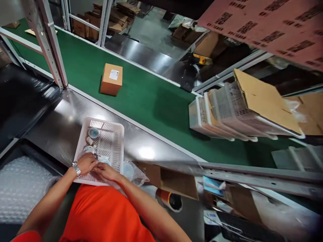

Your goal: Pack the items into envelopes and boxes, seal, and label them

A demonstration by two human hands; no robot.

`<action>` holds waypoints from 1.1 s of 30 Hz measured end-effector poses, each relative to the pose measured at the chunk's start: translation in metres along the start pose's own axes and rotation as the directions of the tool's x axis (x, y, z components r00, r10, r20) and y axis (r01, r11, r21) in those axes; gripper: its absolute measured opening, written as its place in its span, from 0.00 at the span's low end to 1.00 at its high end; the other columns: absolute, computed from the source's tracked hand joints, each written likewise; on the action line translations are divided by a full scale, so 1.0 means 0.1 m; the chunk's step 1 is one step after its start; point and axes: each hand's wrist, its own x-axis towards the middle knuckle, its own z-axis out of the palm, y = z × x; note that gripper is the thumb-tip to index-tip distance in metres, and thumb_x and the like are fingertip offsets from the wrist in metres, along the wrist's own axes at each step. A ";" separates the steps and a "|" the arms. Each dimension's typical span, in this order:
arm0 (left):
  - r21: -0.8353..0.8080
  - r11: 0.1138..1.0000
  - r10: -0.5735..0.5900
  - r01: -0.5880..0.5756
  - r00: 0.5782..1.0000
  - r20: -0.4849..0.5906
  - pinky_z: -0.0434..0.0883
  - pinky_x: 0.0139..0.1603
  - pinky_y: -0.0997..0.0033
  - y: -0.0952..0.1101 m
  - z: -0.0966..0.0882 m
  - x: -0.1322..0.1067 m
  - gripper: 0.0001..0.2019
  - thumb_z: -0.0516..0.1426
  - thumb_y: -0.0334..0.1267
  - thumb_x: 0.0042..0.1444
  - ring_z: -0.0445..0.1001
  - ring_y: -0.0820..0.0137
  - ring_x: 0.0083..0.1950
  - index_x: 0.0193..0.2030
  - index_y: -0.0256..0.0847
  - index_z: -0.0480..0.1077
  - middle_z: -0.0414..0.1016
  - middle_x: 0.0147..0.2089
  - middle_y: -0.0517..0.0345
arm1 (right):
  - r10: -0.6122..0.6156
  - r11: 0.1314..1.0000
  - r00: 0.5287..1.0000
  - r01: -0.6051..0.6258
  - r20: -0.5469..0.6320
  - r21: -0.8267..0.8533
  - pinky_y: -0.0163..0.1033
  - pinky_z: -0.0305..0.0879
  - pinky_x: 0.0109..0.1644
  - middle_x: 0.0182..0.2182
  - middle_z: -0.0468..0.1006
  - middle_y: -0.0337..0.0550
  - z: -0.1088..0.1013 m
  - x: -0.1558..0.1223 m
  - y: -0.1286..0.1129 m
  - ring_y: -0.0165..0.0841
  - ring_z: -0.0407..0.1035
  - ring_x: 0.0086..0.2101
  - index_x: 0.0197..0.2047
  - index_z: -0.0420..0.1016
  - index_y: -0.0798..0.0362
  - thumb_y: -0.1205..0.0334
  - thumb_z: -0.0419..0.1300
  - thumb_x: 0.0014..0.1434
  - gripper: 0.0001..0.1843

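A white plastic basket [118, 141] sits on the metal ledge right in front of me, and both hands reach over its near end. My left hand [87, 162], with a metal watch at the wrist, has its fingers bent inward. Against it is my right hand [107, 170], its fingers also closed; whatever they pinch is hidden. Just beyond the left hand lies a round white container [89, 149]. Farther up the basket are a small box-like piece [90, 141] and a round tub with a teal top [93, 133]. Something pale blue [107, 162] shows beside the right hand.
A green conveyor belt [151, 107] runs behind the ledge, carrying a brown carton [111, 80] and a row of nested white baskets [222, 107] under flat cardboard [270, 101]. Bubble wrap [22, 188] is at my left. An open cardboard box [176, 181] and a roll [170, 199] are at right.
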 end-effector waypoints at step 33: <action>0.141 0.987 0.066 -0.080 0.992 0.105 0.77 0.57 0.57 1.95 0.47 0.60 0.29 0.61 0.57 0.66 0.83 0.49 0.58 0.62 0.35 0.75 0.82 0.58 0.37 | 0.625 0.750 0.545 -0.222 -0.559 0.623 0.52 0.81 0.47 0.42 0.90 0.55 -0.37 -2.18 0.96 0.50 0.84 0.41 0.50 0.83 0.54 0.43 0.67 0.47 0.31</action>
